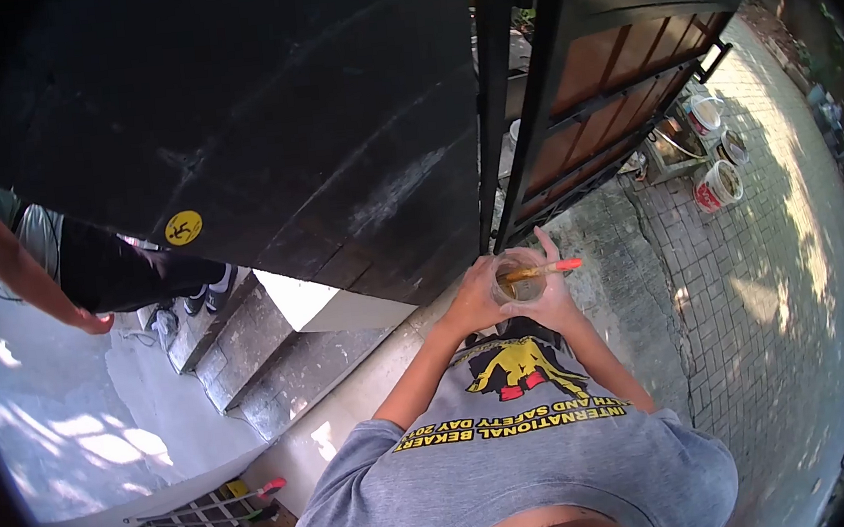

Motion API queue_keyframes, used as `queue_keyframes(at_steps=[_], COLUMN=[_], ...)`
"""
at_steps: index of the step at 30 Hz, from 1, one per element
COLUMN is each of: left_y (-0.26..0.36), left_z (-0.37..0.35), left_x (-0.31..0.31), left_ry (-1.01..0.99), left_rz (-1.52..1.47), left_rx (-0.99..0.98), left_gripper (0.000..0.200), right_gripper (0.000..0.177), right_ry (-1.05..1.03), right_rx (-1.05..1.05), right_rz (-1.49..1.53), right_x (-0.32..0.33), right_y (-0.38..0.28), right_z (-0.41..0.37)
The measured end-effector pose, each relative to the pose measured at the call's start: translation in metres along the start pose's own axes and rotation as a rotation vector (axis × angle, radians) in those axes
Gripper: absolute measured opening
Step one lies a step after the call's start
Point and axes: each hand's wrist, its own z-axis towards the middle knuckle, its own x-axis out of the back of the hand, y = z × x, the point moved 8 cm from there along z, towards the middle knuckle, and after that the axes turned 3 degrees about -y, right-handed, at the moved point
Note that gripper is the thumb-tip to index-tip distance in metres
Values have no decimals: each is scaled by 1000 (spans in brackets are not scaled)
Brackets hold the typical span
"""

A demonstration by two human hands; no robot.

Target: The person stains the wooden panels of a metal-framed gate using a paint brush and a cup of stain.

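Observation:
In front of my chest I hold a clear cup (518, 293) between both hands. A paintbrush (565, 265) with an orange-red handle lies across the cup's mouth, its other end inside. My left hand (476, 301) is wrapped around the cup's left side. My right hand (552, 302) grips the right side, with one finger raised toward the gate. What is at the bottom of the cup cannot be made out clearly. Just beyond my hands stands the black metal gate (544, 142) with brown panels.
A large dark panel (228, 110) with a yellow sticker fills the upper left. Below it are concrete steps (259, 348), where another person (90, 252) stands. Several buckets, including a red-and-white one (717, 187), sit on the paving at right. Tools (203, 518) lie lower left.

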Motion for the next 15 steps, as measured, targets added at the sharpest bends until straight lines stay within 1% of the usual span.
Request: queue_keyframes(at_steps=[2,5,8,10,12,14,15], left_y=[12,27,42,51,75,82,89], left_z=[4,4,-8,-24,-49,-89,-101], left_x=[4,28,71,116,170,217,240], left_ry=[2,84,91,269,543,965,1136], left_rz=[34,49,155,111,338,392,324], left_rx=[-23,20,-13,15,-175,-318,-452], left_gripper=[86,90,76,53,33,13,10], right_gripper=[135,133,130,128,125,121,119], right_ry=[58,185,298,362,439,543,612], right_rx=[-38,5,16,-2,10,14,17], right_rz=[106,99,85,89,39,45,74], right_x=[2,13,29,41,58,72,79], right_y=[3,4,3,5,13,19,21], right_z=[-3,-8,-14,-22,-30,-41,-46])
